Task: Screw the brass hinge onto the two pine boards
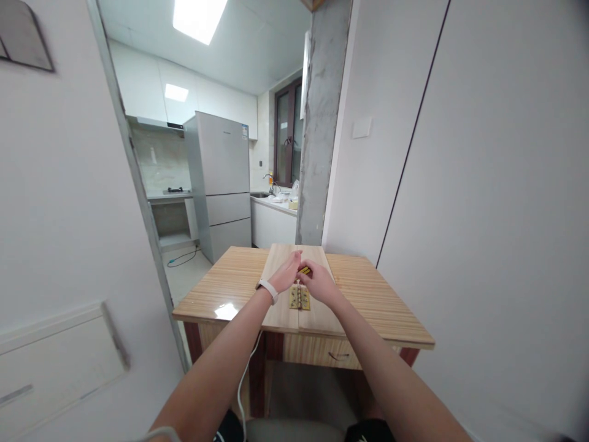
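Two pale wooden boards (280, 316) lie side by side on the table, their edges meeting along a seam. A brass hinge (299, 299) lies flat across that seam, its knuckle along the join and several screws or screw holes in its leaves. Just beyond it, my left hand (289, 271) is held on edge over the boards, fingers stretched out. My right hand (317, 281) is closed, thumb and fingers pinching a small yellow piece with dark stripes (304, 270). The fingers partly cover this piece, so its kind is unclear. Both hands are close together.
The wood-grained table (368, 294) has a drawer with a dark handle (339, 355). A white cable (243, 380) hangs at its front. Behind are a grey refrigerator (225, 166), a sink counter (273, 221) and a rough grey pillar (322, 123). White walls flank both sides.
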A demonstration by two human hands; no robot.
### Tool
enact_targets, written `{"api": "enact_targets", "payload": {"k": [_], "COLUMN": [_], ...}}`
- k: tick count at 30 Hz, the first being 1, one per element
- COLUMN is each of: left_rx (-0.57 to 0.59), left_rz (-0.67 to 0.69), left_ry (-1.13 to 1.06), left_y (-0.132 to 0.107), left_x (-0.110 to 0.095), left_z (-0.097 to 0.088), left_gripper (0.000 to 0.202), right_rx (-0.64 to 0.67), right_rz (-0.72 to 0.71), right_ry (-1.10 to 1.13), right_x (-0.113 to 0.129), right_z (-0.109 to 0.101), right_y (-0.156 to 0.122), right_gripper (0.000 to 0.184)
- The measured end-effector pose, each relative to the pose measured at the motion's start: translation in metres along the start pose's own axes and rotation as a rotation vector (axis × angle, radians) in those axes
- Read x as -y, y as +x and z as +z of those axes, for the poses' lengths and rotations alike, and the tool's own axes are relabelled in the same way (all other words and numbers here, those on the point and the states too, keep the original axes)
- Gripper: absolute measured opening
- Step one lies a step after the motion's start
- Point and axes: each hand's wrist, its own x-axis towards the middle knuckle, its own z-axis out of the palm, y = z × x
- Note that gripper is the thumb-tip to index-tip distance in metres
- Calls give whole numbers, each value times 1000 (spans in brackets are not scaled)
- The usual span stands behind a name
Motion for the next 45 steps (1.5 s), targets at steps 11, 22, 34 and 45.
{"api": "enact_targets", "payload": {"k": [11,22,34,45], "left_rx": [-132,-119,-132,-157], "left_rz": [-150,-116,-137,-116], "left_ry": [737,983,919,912], "left_y": [-34,-66,-71,-72], "left_x": [97,104,97,99], "left_z": [-21,5,7,7], "left_gripper": [38,34,34,31], "right_rx": [-84,-1,51,42], "right_rz": [76,116,154,139], "right_ry": [-465,-569,-613,-643], "right_x": [-10,-45,-58,-57], "right_z": [-83,-62,-47,-44], "right_y": [20,25,29,32], "right_gripper": [3,4,7,10]}}
